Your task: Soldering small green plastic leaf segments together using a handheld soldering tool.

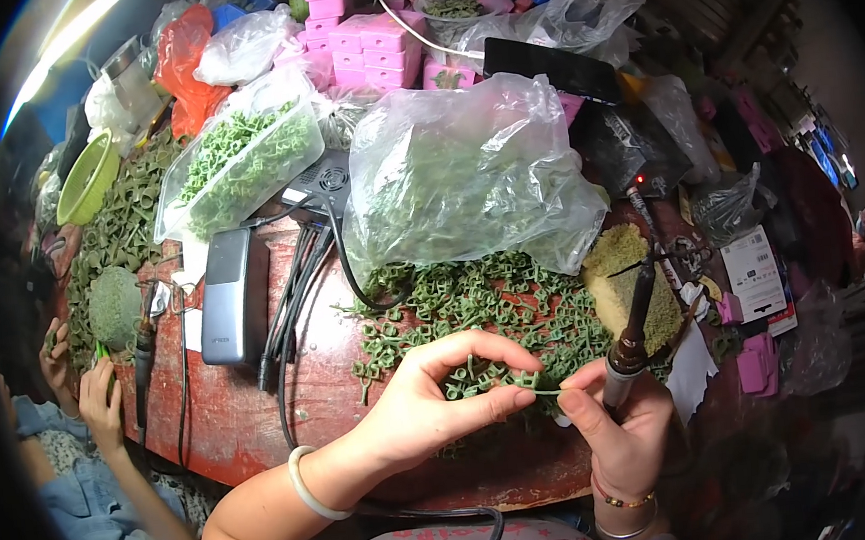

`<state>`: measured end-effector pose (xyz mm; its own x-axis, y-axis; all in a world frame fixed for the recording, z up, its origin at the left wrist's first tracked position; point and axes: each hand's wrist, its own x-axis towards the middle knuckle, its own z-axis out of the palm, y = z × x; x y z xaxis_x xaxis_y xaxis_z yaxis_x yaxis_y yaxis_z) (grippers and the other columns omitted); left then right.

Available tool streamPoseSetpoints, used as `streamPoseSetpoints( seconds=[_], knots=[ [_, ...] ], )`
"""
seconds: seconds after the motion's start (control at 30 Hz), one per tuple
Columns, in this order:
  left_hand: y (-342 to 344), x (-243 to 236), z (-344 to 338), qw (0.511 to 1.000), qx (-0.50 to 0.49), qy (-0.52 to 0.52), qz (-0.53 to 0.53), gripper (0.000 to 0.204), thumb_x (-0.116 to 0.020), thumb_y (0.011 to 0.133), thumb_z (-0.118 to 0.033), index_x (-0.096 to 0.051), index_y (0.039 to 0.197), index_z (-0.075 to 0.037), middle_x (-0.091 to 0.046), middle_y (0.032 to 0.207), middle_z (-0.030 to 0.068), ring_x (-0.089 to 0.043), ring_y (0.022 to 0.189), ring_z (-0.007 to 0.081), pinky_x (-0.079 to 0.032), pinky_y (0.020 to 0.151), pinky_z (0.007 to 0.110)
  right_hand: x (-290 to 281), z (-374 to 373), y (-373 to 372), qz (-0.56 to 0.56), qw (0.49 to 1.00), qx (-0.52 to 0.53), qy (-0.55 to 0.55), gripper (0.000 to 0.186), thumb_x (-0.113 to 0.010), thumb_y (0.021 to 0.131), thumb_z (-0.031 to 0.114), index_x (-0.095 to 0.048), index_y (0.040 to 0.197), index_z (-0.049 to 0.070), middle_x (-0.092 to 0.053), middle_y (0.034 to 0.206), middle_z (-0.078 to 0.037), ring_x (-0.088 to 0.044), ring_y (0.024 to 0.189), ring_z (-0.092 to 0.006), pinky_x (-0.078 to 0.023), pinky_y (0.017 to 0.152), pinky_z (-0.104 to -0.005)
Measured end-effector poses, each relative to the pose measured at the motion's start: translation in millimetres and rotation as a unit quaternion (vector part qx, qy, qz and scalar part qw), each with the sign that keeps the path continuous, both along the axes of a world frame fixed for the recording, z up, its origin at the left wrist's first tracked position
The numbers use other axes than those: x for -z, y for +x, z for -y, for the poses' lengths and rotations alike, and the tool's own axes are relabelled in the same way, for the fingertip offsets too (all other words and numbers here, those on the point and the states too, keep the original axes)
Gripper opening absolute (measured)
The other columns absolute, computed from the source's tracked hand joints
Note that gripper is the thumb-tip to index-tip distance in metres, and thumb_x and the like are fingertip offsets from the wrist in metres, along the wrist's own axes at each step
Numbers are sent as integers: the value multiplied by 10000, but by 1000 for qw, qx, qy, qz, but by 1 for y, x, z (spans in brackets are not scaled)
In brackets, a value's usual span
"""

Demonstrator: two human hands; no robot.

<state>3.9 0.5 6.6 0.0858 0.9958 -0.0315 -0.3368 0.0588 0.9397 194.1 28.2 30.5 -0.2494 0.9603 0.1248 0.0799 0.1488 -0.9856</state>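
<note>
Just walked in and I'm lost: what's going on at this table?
A person's left hand pinches small green plastic pieces while the right hand holds a soldering iron, its tip raised off them. More green pieces lie in a pile on the red table. At the left, another person handles similar pieces.

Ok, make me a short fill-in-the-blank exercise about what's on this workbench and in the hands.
1. The right hand grips a ____ with a dark tip.
2. The left hand pinches small ____ plastic pieces.
3. The left wrist wears a pale ____.
4. Pink boxes are stacked at the table's ____ side.

Missing words: soldering iron; green; bangle; far
</note>
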Motion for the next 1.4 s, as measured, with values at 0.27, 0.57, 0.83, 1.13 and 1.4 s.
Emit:
streamPoseSetpoints(
  seconds=[0.27,0.57,0.83,1.13,1.4],
  knots=[
    [-2,8,-3,997,-20,66,-40,192,-724,798,-22,-670,983,-23,-648,1030,72,-580,1020,162,-443,925,316,2,-1,6,45,999,-1,13,147,-751,804,6,-652,913,1,-550,688,62,-458,603,-11,-370,560,-179],
    [0,2,-2,997,-47,22,-55,176,-682,819,-1,-649,991,-20,-640,1019,61,-583,965,126,-462,863,273,10,-17,89,370,881,216,201,148,-638,911,114,-607,972,-17,-616,779,-97,-564,645,-197,-451,610,-319],
    [1,3,0,994,-53,31,-94,207,-689,834,-50,-651,1036,-23,-659,1030,44,-585,1018,127,-420,949,278,19,-19,88,393,843,258,260,157,-664,892,141,-598,890,-2,-581,699,-124,-572,603,-270,-437,548,-352],
    [0,5,-4,987,-59,88,-118,223,-737,798,1,-657,1005,-24,-646,997,59,-593,965,140,-456,880,286,35,-4,52,298,888,137,321,518,-604,890,535,-579,815,23,-479,586,-57,-503,484,-216,-386,460,-322],
    [0,7,-1,988,-73,78,-112,220,-742,793,1,-656,994,-28,-649,1003,60,-593,971,141,-448,898,291,38,-2,55,311,890,114,314,511,-610,890,528,-577,809,24,-467,578,-51,-477,463,-207,-370,449,-327]
  ],
)
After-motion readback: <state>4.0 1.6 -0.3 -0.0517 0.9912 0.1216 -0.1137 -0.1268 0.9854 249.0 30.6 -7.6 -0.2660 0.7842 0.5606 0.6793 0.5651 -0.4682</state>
